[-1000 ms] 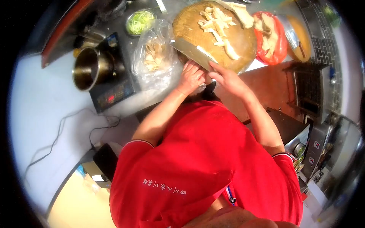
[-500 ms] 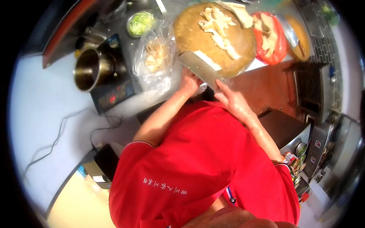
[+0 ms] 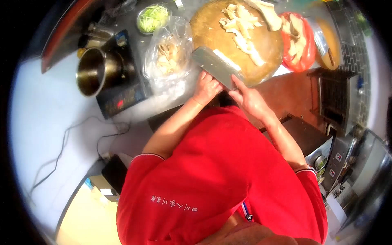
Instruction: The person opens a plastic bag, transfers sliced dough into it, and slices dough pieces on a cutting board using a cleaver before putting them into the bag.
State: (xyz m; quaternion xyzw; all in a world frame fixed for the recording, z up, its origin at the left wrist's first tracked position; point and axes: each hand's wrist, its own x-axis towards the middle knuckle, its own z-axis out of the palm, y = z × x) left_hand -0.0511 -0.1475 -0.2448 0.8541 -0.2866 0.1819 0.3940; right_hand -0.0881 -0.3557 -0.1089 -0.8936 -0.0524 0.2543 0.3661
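A broad cleaver [image 3: 216,67] lies tilted across the near left rim of the round wooden chopping board [image 3: 204,24]. My right hand [image 3: 251,101] grips its handle end, with one finger stretched along the blade. Close against the near side of the blade is my left hand [image 3: 207,87], its fingers curled; what they hold, if anything, is hidden. Just beyond the blade a pale strip of food [image 3: 227,60] rests on the board. Cut pale pieces [image 3: 241,25] lie further back, and a larger uncut slab [image 3: 267,14] sits at the far right rim.
Left of the board stand a clear plastic bag [image 3: 168,57] of pale pieces and a bowl of green shreds [image 3: 153,18]. A metal pot [image 3: 92,71] stands by an induction cooker [image 3: 118,98]. A red bag [image 3: 300,41] and a second board with a knife [image 3: 328,45] are at right.
The view has shifted slightly, so the board and food appear a little further right. My left hand's curled fingers show more plainly by the blade. The cleaver stays in my right hand.
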